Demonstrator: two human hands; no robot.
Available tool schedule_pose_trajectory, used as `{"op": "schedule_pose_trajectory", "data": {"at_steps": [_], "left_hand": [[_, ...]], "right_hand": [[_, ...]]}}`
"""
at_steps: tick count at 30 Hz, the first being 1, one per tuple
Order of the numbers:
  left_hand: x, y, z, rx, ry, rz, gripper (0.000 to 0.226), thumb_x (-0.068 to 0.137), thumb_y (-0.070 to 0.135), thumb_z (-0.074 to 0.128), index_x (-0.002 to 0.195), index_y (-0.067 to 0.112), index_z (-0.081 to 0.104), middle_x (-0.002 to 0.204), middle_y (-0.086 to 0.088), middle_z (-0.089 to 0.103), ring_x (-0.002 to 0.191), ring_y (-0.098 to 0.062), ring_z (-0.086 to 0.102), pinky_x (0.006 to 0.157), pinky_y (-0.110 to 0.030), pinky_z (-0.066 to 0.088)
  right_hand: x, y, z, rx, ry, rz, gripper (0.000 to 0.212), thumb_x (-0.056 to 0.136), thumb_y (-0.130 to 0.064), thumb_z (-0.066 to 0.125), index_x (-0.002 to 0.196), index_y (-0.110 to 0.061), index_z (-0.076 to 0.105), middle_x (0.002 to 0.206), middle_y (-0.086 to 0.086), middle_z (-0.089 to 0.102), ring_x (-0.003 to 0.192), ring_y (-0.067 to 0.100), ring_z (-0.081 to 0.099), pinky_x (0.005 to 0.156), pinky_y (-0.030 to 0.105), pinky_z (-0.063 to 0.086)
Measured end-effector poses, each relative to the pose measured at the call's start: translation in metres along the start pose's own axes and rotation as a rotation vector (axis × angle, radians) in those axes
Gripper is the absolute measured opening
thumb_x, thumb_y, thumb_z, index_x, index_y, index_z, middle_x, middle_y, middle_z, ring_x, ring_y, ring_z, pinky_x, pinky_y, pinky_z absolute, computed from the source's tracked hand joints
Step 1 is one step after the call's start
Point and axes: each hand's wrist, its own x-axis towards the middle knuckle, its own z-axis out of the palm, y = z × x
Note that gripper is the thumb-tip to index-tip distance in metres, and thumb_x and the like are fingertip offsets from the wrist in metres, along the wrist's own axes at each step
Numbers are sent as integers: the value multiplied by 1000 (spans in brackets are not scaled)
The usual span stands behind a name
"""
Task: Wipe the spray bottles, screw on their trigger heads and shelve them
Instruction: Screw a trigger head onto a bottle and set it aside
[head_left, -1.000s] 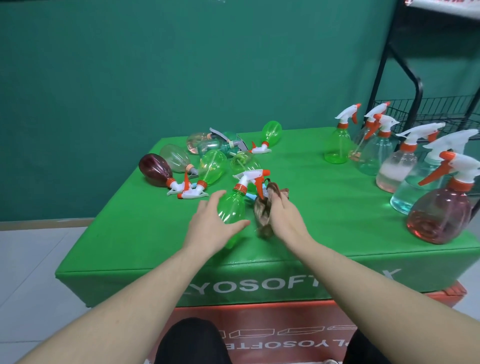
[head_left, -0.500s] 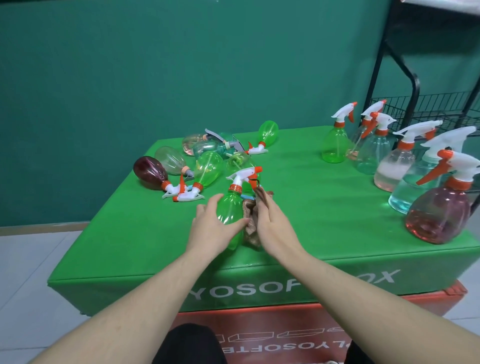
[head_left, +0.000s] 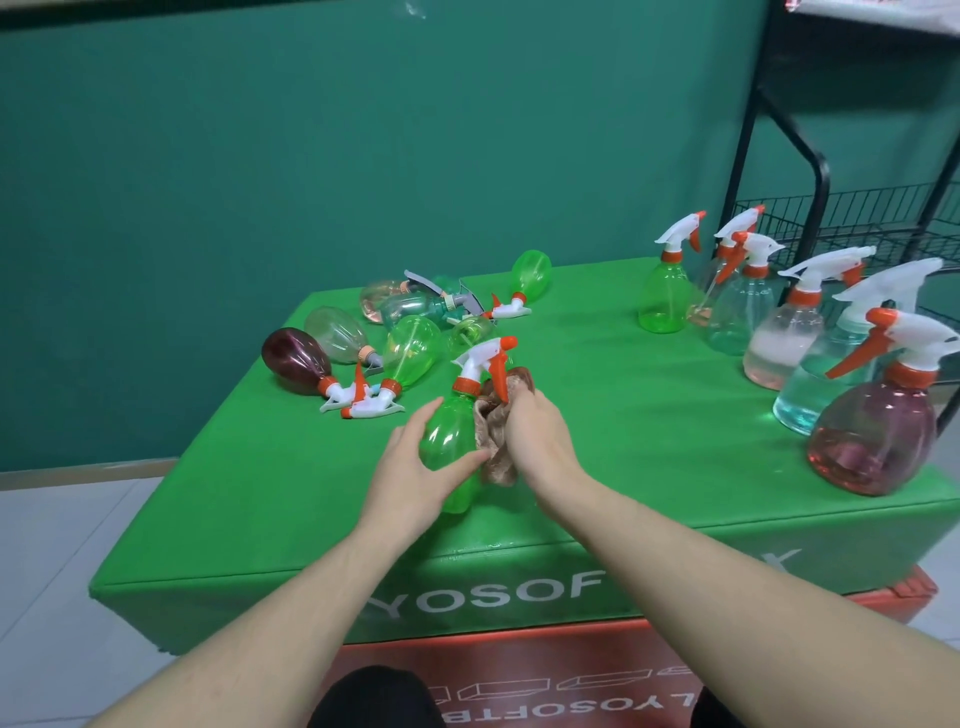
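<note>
Green bottle (head_left: 448, 441) base hidden behind left hand (head_left: 415, 480), cloth (head_left: 496, 441) bunched in right hand (head_left: 537, 441)

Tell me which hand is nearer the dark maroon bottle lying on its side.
Left. The left hand, gripping the green bottle, sits right of the maroon bottle and nearer the viewer; the right hand, holding the cloth, is farther right.

The left hand (head_left: 415, 470) covers the lower near side of the green bottle (head_left: 451, 441), while the right hand (head_left: 537, 441) hides most of the cloth (head_left: 493, 431) bunched in its fingers (only folds show above and below them). Far right of that hand, the rack (head_left: 821, 171) is cut off by the frame's top and right edges. Lettering on the table (head_left: 311, 530) front is broken by both forearms.
</note>
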Motion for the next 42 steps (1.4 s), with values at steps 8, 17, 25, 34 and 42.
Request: {"op": "schedule_pose_trajectory", "data": {"at_steps": [8,17,25,34,42], "left_hand": [[9,-2,-2,-286,49,-179,78,83,43,83,149,37,42,157,4,42,143,-20,40,111,-37,36],[7,5,13,-783,-146,-351,46,84,43,71,126,28,57,127,-4,69,109,-24,67,85,-39,47],[19,-18,28,-845,-255,-317,96,65,52,84,149,24,50,127,-11,72,118,-31,69,110,-53,47],[27,-21,30,-801,-318,-340,71,58,53,89,123,47,59,132,-9,70,119,-28,67,122,-57,29],[24,-31,26,-1019,-226,-332,59,82,47,73,131,16,64,111,-16,77,93,-29,73,87,-44,59]], "right_hand": [[-9,16,-9,-17,-47,-19,37,110,-28,23,111,-19,59,105,0,63,95,12,59,82,27,41],[6,18,-20,212,32,200,42,107,-28,27,129,-10,57,121,12,66,98,23,62,65,28,43],[23,4,-8,254,42,248,44,108,-34,29,126,-7,58,119,12,65,110,30,63,102,46,51],[41,-7,6,238,-7,259,42,103,-32,32,115,-5,62,94,11,64,92,30,62,88,43,53],[28,5,-4,-159,-56,-2,47,109,-31,23,127,-8,60,134,14,59,122,31,56,109,44,41]]}}
